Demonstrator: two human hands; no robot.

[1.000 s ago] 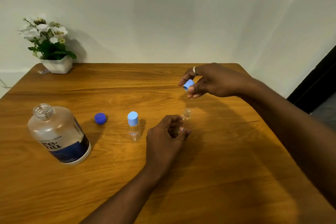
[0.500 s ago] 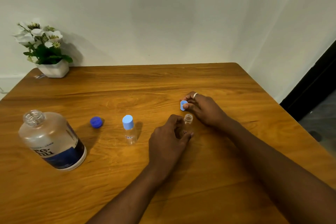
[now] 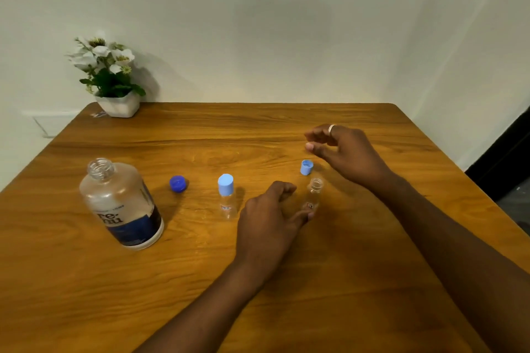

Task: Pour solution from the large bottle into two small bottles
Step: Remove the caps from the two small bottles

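Large bottle (image 3: 120, 203) stood uncapped at nine o'clock from the open small bottle (image 3: 314, 195), whose base the left hand's (image 3: 271, 218) grip pinched. Right hand (image 3: 348, 152) hovered empty, fingers loose; a firm pinch seemed wise for pouring.

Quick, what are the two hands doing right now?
Left hand: thumb touches the open small bottle; cannot tell whether it grips.
Right hand: open, holding nothing.

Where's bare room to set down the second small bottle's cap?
Free: the far strip of the wooden table between white flower pot and right hand; the near edge in front of the large clear bottle. Crowded: middle row, dark blue cap, capped small bottle, left hand, open small bottle, light blue cap.
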